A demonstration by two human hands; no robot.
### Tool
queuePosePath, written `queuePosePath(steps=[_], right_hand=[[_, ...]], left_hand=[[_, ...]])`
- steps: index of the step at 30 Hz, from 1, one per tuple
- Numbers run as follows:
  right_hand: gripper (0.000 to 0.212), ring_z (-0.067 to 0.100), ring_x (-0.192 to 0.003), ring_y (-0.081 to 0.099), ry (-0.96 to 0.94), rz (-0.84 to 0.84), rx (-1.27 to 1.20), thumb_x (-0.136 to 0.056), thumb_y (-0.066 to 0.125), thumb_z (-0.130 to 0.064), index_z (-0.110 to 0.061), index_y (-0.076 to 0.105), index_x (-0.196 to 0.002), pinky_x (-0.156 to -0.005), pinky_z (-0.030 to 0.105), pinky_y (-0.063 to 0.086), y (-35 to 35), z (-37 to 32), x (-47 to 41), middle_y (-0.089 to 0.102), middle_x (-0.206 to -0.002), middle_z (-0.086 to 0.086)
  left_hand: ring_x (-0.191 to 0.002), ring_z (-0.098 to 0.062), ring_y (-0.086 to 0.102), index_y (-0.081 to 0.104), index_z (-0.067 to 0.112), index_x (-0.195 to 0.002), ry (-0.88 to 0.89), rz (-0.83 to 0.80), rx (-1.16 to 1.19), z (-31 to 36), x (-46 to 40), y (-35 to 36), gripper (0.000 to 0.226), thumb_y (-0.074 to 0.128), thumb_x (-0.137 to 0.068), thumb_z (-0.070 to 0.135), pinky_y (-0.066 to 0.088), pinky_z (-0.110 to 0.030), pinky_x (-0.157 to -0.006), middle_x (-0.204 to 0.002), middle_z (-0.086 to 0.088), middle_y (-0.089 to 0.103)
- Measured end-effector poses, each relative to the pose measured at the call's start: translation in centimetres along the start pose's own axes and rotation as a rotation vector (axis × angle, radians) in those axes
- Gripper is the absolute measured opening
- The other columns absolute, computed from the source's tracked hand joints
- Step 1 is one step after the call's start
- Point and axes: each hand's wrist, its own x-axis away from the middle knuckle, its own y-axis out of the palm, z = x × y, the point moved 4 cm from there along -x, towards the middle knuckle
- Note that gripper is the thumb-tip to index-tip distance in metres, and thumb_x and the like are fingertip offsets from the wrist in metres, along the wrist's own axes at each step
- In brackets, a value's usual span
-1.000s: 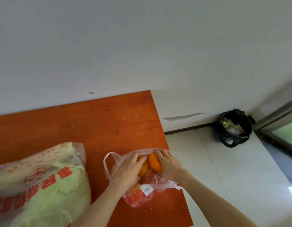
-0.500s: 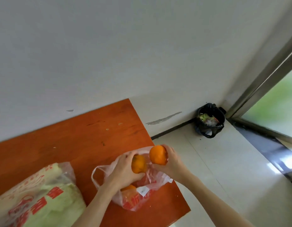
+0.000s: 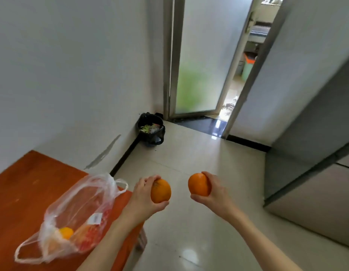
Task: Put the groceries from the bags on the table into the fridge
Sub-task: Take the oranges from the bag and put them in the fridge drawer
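My left hand [image 3: 143, 198] grips one orange [image 3: 160, 191], and my right hand [image 3: 213, 193] grips a second orange [image 3: 199, 184]. Both hands hover over the pale tiled floor, to the right of the table. A clear plastic bag [image 3: 77, 216] lies on the orange wooden table [image 3: 23, 188] at lower left, with another orange [image 3: 66, 232] and something red inside it. The grey fridge [image 3: 314, 173] stands at the right edge, its doors closed. The cabbage bag is out of view.
A black-lined waste bin [image 3: 151, 130] with scraps sits in the corner by the white wall. Behind it a frosted glass door [image 3: 199, 61] stands ajar onto another room. Glossy floor tiles [image 3: 189, 231] stretch between table and fridge.
Both hands have lifted the two oranges out of the bag and carried them right, off the table. My view has swung right, bringing the door and fridge into sight.
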Motion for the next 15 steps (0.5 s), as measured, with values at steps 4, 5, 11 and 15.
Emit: queuePosePath(steps=[4,5,11,15], right_hand=[[0.081,0.011,-0.106,0.045,0.092,0.146,-0.021,-0.069,0.08,-0.036,-0.021,0.036,-0.136,-0.084,0.022,0.039,-6.0,6.1,4.5,0.044,-0.128,-0.001],[0.081,0.013,-0.107,0.047,0.109,0.184,-0.029,-0.068,0.08,-0.036,-0.02,0.037,-0.135,-0.084,0.022,0.039,-7.9,8.0,6.1,0.045,-0.127,-0.001],[0.08,0.01,-0.106,0.044,0.211,0.338,-0.081,-0.07,0.079,-0.032,-0.02,0.035,-0.136,-0.085,0.024,0.039,-18.4,16.8,14.5,0.043,-0.131,0.0],[0.082,0.012,-0.109,0.044,0.275,0.474,-0.11,-0.071,0.079,-0.032,-0.02,0.033,-0.137,-0.087,0.026,0.041,-26.5,22.7,20.8,0.041,-0.127,-0.005]], left_hand=[[-0.114,-0.017,0.041,0.033,0.031,-0.131,0.128,-0.095,0.007,7.1,0.3,5.0,0.074,0.076,-0.071,0.04,0.042,-0.025,-0.092,-0.127,0.001,0.035],[-0.113,-0.016,0.041,0.033,0.031,-0.131,0.158,-0.109,0.005,9.2,0.6,6.6,0.074,0.076,-0.071,0.039,0.042,-0.025,-0.092,-0.127,0.002,0.034],[-0.109,-0.013,0.04,0.035,0.03,-0.132,0.301,-0.163,0.04,19.9,2.5,15.5,0.075,0.078,-0.07,0.037,0.04,-0.019,-0.086,-0.124,0.004,0.036],[-0.108,-0.011,0.037,0.033,0.031,-0.133,0.401,-0.271,0.015,28.6,4.1,23.2,0.077,0.077,-0.071,0.037,0.041,-0.019,-0.087,-0.133,0.002,0.034]])
